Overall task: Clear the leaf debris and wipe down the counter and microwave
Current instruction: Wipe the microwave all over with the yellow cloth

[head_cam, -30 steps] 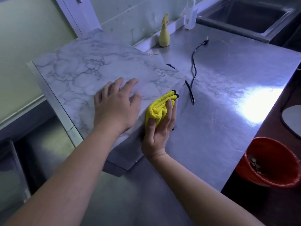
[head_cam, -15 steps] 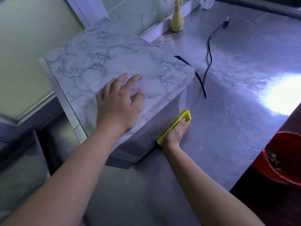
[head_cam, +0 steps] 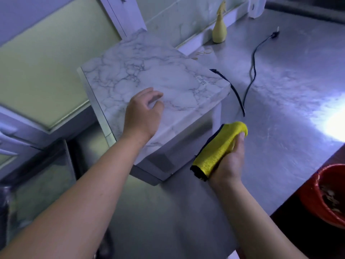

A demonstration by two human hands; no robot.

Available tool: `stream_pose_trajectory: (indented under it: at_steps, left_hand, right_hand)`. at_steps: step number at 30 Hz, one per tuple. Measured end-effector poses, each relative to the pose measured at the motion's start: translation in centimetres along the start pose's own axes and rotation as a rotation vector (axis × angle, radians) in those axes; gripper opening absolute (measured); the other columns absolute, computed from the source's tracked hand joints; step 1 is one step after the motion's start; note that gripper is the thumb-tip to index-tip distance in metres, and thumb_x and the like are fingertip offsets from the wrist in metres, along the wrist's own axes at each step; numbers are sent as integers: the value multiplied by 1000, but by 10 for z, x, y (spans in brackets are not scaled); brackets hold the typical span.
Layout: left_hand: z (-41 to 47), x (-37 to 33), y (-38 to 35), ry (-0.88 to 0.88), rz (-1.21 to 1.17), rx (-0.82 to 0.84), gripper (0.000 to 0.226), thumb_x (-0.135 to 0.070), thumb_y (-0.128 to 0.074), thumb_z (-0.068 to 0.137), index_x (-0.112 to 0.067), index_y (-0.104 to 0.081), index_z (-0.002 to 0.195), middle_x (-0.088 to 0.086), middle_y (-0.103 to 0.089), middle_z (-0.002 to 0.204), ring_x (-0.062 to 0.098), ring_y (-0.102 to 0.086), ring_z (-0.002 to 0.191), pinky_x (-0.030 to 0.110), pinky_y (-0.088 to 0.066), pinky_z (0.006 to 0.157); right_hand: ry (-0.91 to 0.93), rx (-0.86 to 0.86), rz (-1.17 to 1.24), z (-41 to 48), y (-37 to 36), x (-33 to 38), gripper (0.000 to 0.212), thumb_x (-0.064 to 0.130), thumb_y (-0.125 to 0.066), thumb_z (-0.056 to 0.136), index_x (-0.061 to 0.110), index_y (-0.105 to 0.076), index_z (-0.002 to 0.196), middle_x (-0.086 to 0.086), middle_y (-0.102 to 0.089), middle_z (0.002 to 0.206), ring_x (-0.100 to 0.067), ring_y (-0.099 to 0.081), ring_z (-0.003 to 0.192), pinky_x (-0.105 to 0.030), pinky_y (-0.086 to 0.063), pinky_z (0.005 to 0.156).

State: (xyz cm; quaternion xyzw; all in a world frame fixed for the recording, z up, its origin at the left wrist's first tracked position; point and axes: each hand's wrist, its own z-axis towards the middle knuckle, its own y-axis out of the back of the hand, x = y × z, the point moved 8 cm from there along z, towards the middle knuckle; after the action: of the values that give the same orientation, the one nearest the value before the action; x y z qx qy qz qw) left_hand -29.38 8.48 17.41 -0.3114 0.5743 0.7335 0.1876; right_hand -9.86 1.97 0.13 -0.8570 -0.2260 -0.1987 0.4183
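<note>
The microwave point(head_cam: 160, 79) has a marble-patterned top and sits askew on the steel counter point(head_cam: 280, 113). My left hand point(head_cam: 142, 114) rests on its top near the front right edge, fingers loosely bent. My right hand point(head_cam: 230, 159) grips a folded yellow cloth point(head_cam: 218, 148) with a dark edge, held just off the microwave's right side, above the counter. The microwave's black power cord point(head_cam: 250, 79) trails unplugged across the counter behind it.
A yellow spray bottle point(head_cam: 220, 27) stands against the back wall. A red bucket point(head_cam: 324, 199) with debris in it sits below the counter's right edge. A white container point(head_cam: 258, 6) is at the far back. Bright glare lies on the counter at right.
My right hand has pulled the yellow cloth away from the microwave's right side and turned it up, off the counter. My left hand's fingers have lifted and curled slightly.
</note>
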Motion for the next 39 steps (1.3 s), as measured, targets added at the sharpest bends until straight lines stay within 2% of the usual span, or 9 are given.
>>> stream_pose_trajectory:
  at_steps: [3, 5, 8, 12, 17, 22, 32, 35, 39]
  left_hand:
    - [4, 5, 9, -44, 193, 111, 34, -24, -57, 97, -21, -65, 130, -6, -53, 143, 16, -45, 135, 15, -30, 109]
    - [3, 15, 14, -121, 463, 217, 47, -44, -50, 97, -30, -53, 142, 1, -41, 155, 25, -31, 144, 31, -20, 120]
    - [-8, 33, 18, -174, 571, 298, 64, -59, -29, 88, -43, -33, 150, -2, -26, 163, 27, -19, 150, 40, -12, 122]
    - [-9, 41, 17, -211, 561, 196, 60, -61, -27, 90, -51, -32, 148, -10, -27, 162, 22, -20, 149, 41, -12, 120]
    - [-8, 45, 17, -227, 538, 178, 60, -65, -23, 88, -53, -32, 147, -15, -26, 161, 17, -18, 149, 43, -11, 120]
    - [-10, 42, 19, -219, 509, 165, 60, -65, -25, 88, -52, -35, 146, -15, -27, 161, 16, -18, 149, 40, -9, 120]
    - [-8, 43, 21, -204, 466, 148, 56, -63, -32, 89, -52, -38, 144, -17, -30, 159, 13, -19, 148, 41, -11, 120]
    - [-7, 43, 20, -206, 463, 154, 57, -64, -32, 89, -52, -38, 144, -17, -29, 160, 14, -19, 148, 41, -11, 120]
    - [-7, 46, 19, -217, 459, 154, 58, -65, -31, 89, -51, -38, 145, -15, -29, 160, 16, -20, 148, 42, -12, 118]
  right_hand:
    - [676, 169, -267, -50, -54, 43, 61, 49, -45, 99, 36, -21, 153, 20, -35, 155, -4, -35, 142, -28, -28, 120]
    - [968, 305, -473, -73, -88, 30, 65, 34, -47, 100, 21, -18, 157, -1, -23, 165, -19, -22, 152, -41, -21, 123]
    - [1163, 196, -969, -67, -108, -13, 63, 52, -41, 98, 24, -28, 153, -13, -24, 163, -32, -20, 152, -55, -21, 118]
    - [1405, 116, -964, -41, -86, -40, 60, 51, -37, 100, 26, -28, 154, -12, -21, 162, -35, -21, 151, -59, -21, 117]
    - [1164, 24, -846, 9, -33, -70, 61, 49, -32, 102, 29, -16, 157, -13, -12, 165, -31, -14, 153, -53, -18, 121]
    - [666, -137, -504, 46, -2, -95, 68, 49, -33, 101, 12, -21, 156, -14, -20, 163, -12, -21, 149, -23, -17, 121]
    - [-18, -311, -71, 62, 19, -92, 43, 43, -32, 107, 25, -45, 144, -6, -58, 140, -24, -59, 120, -43, -47, 106]
    - [67, -263, -65, 31, 4, -53, 45, 47, -33, 106, 29, -44, 145, 0, -57, 139, -19, -56, 126, -43, -42, 112]
    - [566, -17, -276, -53, -51, -17, 40, 42, -37, 104, 40, -41, 144, 32, -50, 138, 14, -42, 128, -11, -32, 107]
